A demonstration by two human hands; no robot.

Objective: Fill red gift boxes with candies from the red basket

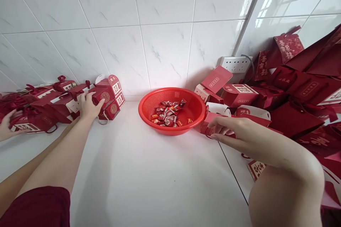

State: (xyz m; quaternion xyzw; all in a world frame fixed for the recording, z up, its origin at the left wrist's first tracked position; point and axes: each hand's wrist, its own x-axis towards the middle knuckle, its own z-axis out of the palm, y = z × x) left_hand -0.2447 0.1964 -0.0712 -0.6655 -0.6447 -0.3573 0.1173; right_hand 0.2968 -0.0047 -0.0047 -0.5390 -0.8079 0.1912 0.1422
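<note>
Here we are at the red gift boxes, gold medallions facing out, left of centre along the back edge of the white bench. They lie just right of the left hand, easily the nearer of the pair; their long axis is hard to judge. That hand spans their near-left side, fingers bent, thumb apart and touching; whether it truly grips, I can't tell.

Over to the right hand: half curled, wrist bent, fingertips right at an open box just beside the basket; any hold there is unclear. Between the hands, the red basket carries wrapped candies. More boxes crowd the right back corner, and far left, another person's hand touches a ribboned box.
</note>
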